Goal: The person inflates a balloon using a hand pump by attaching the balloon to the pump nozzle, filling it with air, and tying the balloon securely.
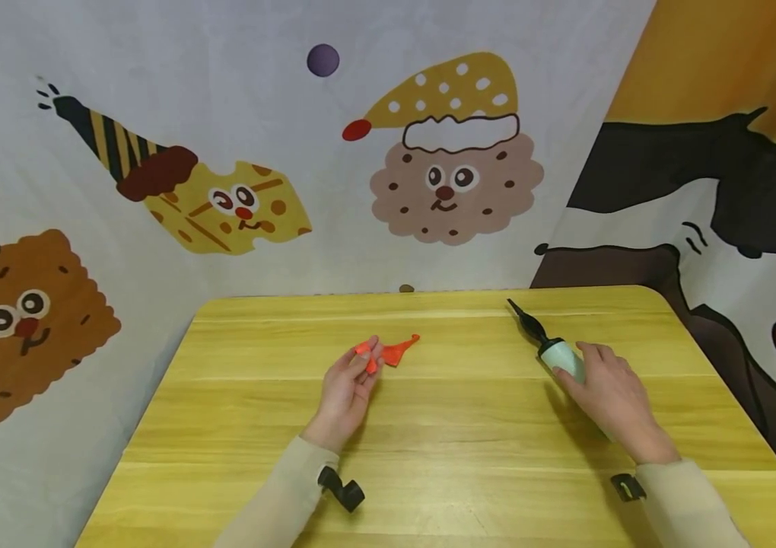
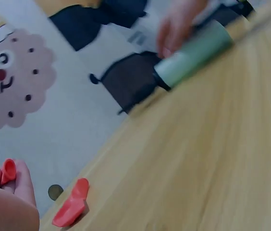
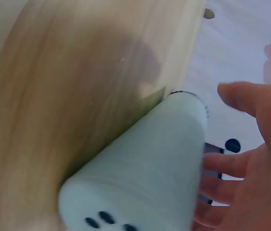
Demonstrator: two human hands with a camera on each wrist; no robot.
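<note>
My left hand (image 1: 343, 396) pinches a red balloon (image 2: 9, 171) between thumb and fingers, and the balloon's round open mouth shows in the left wrist view. Just beyond those fingertips a second red balloon (image 1: 396, 353) lies flat on the table. On the right, a mint-green balloon pump (image 1: 563, 358) with a black nozzle (image 1: 530, 326) slants away toward the back of the table. My right hand (image 1: 615, 397) is spread over the pump's body. In the right wrist view its thumb stands apart from the pump, while the other fingers are beside the far side, partly hidden.
The wooden table (image 1: 443, 472) has a rounded back edge against a hanging cloth (image 1: 258, 76) printed with cartoon biscuits and cheese. Black straps (image 1: 341, 489) sit at both wrists over the light sleeves.
</note>
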